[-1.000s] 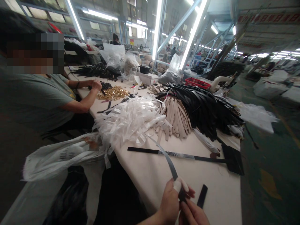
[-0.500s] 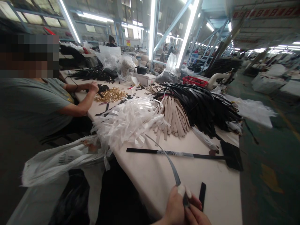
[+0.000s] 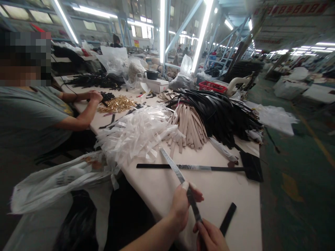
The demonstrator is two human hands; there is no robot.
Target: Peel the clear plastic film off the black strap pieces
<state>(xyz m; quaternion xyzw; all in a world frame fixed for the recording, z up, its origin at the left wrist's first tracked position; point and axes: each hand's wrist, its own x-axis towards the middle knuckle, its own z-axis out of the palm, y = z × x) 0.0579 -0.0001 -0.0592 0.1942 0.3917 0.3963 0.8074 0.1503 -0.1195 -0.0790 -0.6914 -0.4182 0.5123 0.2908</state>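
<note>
A long dark strip with a shiny, film-like face (image 3: 174, 168) runs slantwise over the table's near part. My left hand (image 3: 181, 204) grips it around its middle, the thumb on top. Closer to me, my right hand (image 3: 210, 237) pinches the same strip near its lower end. Beyond my hands a black strap (image 3: 225, 169) lies across the table, partly wrapped in clear film, with a wide black piece (image 3: 251, 166) at its right end. Another short black strip (image 3: 228, 218) rests just right of my right hand.
Behind lie a heap of white film strips (image 3: 138, 134), beige strips (image 3: 190, 127) and a pile of black straps (image 3: 222, 115). At the left a person (image 3: 34, 115) works beside gold-coloured metal pieces (image 3: 117, 104). A white sack (image 3: 60, 177) hangs at the table's left edge.
My hands have moved apart along the strip, my left hand up and to the left. The strip was curved and now looks straighter. The whole view has shifted slightly.
</note>
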